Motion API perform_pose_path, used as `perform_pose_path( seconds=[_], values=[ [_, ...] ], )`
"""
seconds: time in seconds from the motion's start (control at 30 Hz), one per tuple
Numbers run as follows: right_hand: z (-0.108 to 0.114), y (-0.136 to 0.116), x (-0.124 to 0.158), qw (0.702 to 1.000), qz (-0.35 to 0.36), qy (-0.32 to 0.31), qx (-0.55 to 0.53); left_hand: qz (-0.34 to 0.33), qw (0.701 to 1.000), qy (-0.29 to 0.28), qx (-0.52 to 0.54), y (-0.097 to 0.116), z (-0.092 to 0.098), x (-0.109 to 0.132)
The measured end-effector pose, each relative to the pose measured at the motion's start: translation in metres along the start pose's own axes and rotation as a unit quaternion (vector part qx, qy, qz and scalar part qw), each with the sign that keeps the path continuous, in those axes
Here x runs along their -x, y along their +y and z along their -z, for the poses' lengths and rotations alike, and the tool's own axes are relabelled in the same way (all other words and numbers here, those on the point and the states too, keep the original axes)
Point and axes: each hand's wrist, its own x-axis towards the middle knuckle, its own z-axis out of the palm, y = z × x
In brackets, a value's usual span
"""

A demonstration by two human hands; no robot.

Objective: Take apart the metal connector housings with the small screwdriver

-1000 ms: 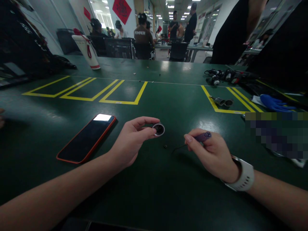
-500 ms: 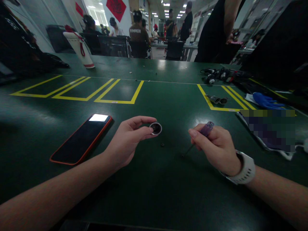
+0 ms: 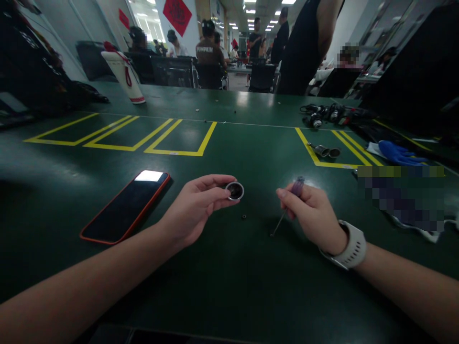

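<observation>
Left hand (image 3: 195, 210) fingers clamped on a ring (image 3: 235, 191) low over the counter (image 3: 229, 286), right hand (image 3: 313, 217) fingers closed round a screwdriver (image 3: 297, 185), tip down near a loose screw (image 3: 244, 216); fastening seems in hand, and reaching that screw calls for careful aim.

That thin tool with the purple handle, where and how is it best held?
By the purple handle, from above and the right, as the right hand does. The handle is the thick end, tilted upward; the thin metal shaft slants down to the green table and looks too slim to pinch firmly. The left hand holds a round ring beside it.
</observation>
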Motion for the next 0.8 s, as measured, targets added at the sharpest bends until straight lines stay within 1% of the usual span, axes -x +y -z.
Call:
perform_pose_path(
  seconds=[0.07, 0.13, 0.2, 0.23, 0.27, 0.3, 0.37, 0.43, 0.5, 0.57, 0.63, 0.73, 0.8],
  values=[
    [-0.003, 0.005, -0.003, 0.994, -0.067, 0.001, -0.084, 0.009, 1.000, -0.007, 0.008, -0.001, 0.001, -0.001],
    [-0.006, 0.006, -0.005, 0.977, -0.121, 0.004, -0.178, 0.015, 1.000, -0.013, 0.012, -0.001, 0.002, -0.002],
    [-0.006, 0.001, -0.007, 0.954, -0.143, 0.019, -0.261, 0.018, 1.000, -0.019, 0.010, -0.002, 0.003, -0.002],
    [-0.005, -0.002, -0.006, 0.947, -0.134, 0.033, -0.291, 0.020, 1.000, -0.020, 0.006, -0.002, 0.003, -0.001],
    [-0.004, -0.005, -0.005, 0.943, -0.110, 0.046, -0.309, 0.020, 1.000, -0.019, -0.001, -0.002, 0.003, -0.001],
    [-0.003, -0.009, -0.004, 0.945, -0.071, 0.059, -0.315, 0.019, 1.000, -0.018, -0.011, -0.003, 0.002, 0.000],
    [-0.001, -0.014, 0.002, 0.956, 0.033, 0.069, -0.282, 0.009, 0.999, -0.014, -0.032, -0.004, 0.001, 0.002],
    [0.001, -0.018, 0.009, 0.969, 0.137, 0.056, -0.196, -0.010, 0.999, -0.010, -0.048, -0.006, -0.002, 0.003],
    [0.001, -0.021, 0.015, 0.971, 0.216, 0.028, -0.095, -0.028, 0.998, -0.009, -0.053, -0.007, -0.004, 0.005],
    [-0.001, -0.024, 0.020, 0.962, 0.272, -0.006, -0.012, -0.038, 0.998, -0.010, -0.052, -0.009, -0.005, 0.006],
    [-0.003, -0.025, 0.021, 0.945, 0.322, -0.030, 0.043, -0.045, 0.997, -0.014, -0.054, -0.010, -0.007, 0.007],
    [-0.005, -0.026, 0.021, 0.920, 0.377, -0.041, 0.101, -0.059, 0.996, -0.017, -0.060, -0.010, -0.008, 0.009],
    [-0.006, -0.026, 0.021, 0.907, 0.397, -0.041, 0.131, -0.066, 0.996, -0.012, -0.060, -0.011, -0.008, 0.009]
  ],
)
